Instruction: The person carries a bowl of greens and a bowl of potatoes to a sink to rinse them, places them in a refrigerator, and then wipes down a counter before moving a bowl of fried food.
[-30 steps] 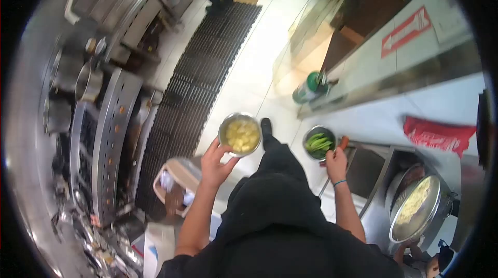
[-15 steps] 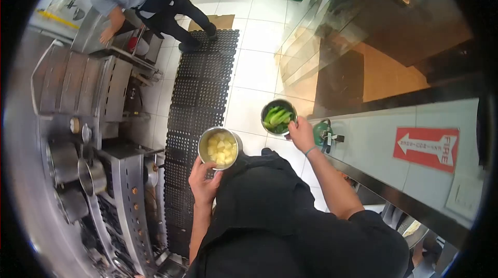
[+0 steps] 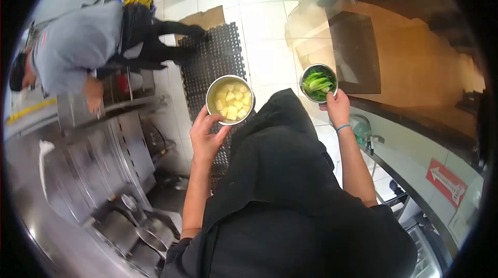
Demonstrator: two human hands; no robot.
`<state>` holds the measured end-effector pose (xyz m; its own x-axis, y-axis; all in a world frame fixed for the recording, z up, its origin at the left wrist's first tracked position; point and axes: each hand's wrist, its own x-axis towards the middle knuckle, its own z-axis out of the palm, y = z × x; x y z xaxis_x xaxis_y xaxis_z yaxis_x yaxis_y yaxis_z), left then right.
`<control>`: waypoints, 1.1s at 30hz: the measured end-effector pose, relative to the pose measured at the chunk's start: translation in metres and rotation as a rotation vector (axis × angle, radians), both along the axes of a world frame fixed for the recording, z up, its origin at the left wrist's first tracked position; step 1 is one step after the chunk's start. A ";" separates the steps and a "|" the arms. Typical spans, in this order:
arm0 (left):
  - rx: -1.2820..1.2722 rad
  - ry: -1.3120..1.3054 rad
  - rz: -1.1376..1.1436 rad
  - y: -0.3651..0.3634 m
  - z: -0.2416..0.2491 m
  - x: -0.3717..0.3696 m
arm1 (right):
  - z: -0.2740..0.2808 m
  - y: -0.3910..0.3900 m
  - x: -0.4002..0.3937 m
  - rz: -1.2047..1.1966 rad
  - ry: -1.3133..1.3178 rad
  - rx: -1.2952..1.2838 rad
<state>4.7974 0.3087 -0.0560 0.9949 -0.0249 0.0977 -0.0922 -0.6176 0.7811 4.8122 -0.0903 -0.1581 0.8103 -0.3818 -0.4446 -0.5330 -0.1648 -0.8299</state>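
My left hand (image 3: 206,135) grips the rim of a round metal container (image 3: 209,102), thumb near its lip. Pale yellow cubes, which look like cut potatoes (image 3: 232,100), lie inside in liquid. On the other side, my right hand (image 3: 336,106) is closed on the edge of a smaller metal container (image 3: 303,87). Green leafy vegetable pieces (image 3: 318,82) fill that one. Both containers are held upright in front of my body, well apart from each other.
At the left, a person in a grey shirt (image 3: 83,39) leans over a metal counter (image 3: 72,112). A black perforated mat (image 3: 228,44) lies on the white tile floor (image 3: 264,23). Pans (image 3: 116,231) are at lower left. A glass-sided counter and red fire sign (image 3: 446,182) stand right.
My view has turned and moved forward, bringing the person in grey nearer. Both containers stay in my hands; in view they sit higher and further right.
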 end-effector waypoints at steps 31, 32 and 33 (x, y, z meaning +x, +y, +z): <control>0.106 -0.138 0.099 0.002 0.012 0.921 | 0.017 -0.052 0.899 -0.126 -0.053 -0.044; 0.088 -0.140 0.079 0.003 0.014 0.956 | 0.018 -0.054 0.917 -0.151 -0.044 -0.041; 0.068 -0.143 0.055 -0.007 0.022 0.994 | 0.021 -0.064 0.936 -0.181 -0.036 -0.039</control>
<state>5.7915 0.3017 -0.0344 0.9711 0.0176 0.2382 -0.1640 -0.6760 0.7184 5.7480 -0.1541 -0.1372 0.7418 -0.5392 -0.3987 -0.5272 -0.1015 -0.8437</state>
